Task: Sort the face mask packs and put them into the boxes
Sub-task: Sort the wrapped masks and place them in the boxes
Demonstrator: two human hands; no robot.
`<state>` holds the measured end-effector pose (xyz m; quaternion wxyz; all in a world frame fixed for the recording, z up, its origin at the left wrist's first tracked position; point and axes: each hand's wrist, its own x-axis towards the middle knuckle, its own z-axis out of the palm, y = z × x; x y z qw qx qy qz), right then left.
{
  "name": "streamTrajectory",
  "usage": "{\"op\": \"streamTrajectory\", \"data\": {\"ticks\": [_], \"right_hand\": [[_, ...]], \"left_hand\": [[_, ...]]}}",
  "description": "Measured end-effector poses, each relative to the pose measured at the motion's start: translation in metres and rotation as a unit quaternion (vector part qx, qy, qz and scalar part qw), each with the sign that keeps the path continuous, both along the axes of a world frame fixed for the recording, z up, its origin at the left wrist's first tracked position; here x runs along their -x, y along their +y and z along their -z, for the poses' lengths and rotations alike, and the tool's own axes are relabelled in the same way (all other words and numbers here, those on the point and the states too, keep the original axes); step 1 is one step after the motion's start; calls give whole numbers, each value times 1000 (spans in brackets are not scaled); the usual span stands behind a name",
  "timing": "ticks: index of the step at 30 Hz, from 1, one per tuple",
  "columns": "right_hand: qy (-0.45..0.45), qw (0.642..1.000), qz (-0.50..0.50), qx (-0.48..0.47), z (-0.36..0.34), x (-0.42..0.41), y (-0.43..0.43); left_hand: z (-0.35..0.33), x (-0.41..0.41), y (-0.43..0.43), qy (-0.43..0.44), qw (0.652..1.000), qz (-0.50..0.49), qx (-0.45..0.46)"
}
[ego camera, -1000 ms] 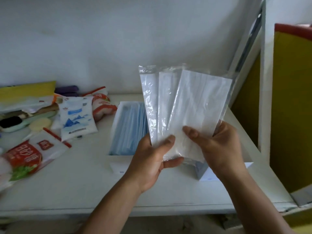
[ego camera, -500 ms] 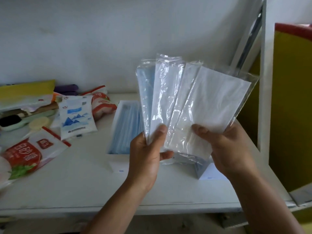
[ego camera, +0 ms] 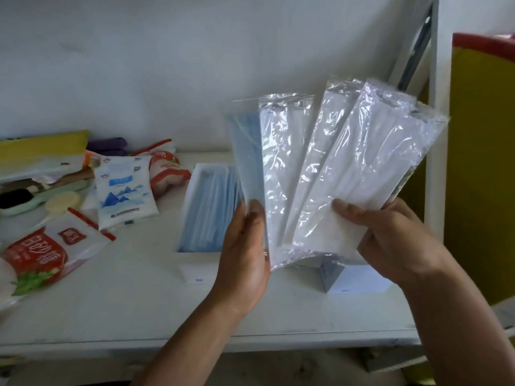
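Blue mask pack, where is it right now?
Head view, centre: the blue mask pack is leftmost in the fan, held by the left hand, beside a white pack, above the open box.

Fanned packs: one blue mask pack (ego camera: 246,157) at the left and three white mask packs (ego camera: 362,179) beside it, all in clear, glossy film with bright reflections. Open box (ego camera: 192,188): white walls, with rows of blue masks inside. Second box (ego camera: 331,275): white, with a pale blue-grey side. Table (ego camera: 133,296) and wall (ego camera: 167,65): white. Bag (ego camera: 41,254): red and white, with a green leaf print. Pouch (ego camera: 124,188): white, with a blue mountain motif. Panel (ego camera: 485,162): yellow, with a red top edge. Far left: a yellow bundle (ego camera: 41,146) and a purple item (ego camera: 107,143).
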<state>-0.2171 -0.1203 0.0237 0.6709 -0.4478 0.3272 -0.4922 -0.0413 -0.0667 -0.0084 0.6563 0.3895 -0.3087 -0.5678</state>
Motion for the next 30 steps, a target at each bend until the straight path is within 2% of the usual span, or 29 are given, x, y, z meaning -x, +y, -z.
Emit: {"op": "streamTrajectory", "data": {"ticks": [2,5,8,10,12,15,17,20,23,30], "right_hand": [[3,999,-43,14,0,-3,3],[58,997,-49,20,3,-10,8],[120,991,41,52,8,-17,10],[199,968,122,93,10,-21,12],[250,944,161,144,10,-27,15],[319,913,167,192,14,-33,18],[345,907,122,209,15,-32,16],[316,925,36,207,6,-28,15],[243,956,6,161,-2,-21,14],[193,973,10,128,-3,-18,10]], "left_hand": [[-1,3,1,-36,999,31,19],[-3,6,6,0,996,77,38],[1,6,6,-17,998,31,53],[3,6,3,-106,992,-7,66],[3,8,1,-187,979,-44,62],[9,10,1,-188,978,-76,43],[9,9,-1,-157,981,-109,20],[8,5,-5,-86,987,-138,2],[5,7,-5,-52,989,-139,-1],[8,8,-3,-61,987,-148,16]]}}
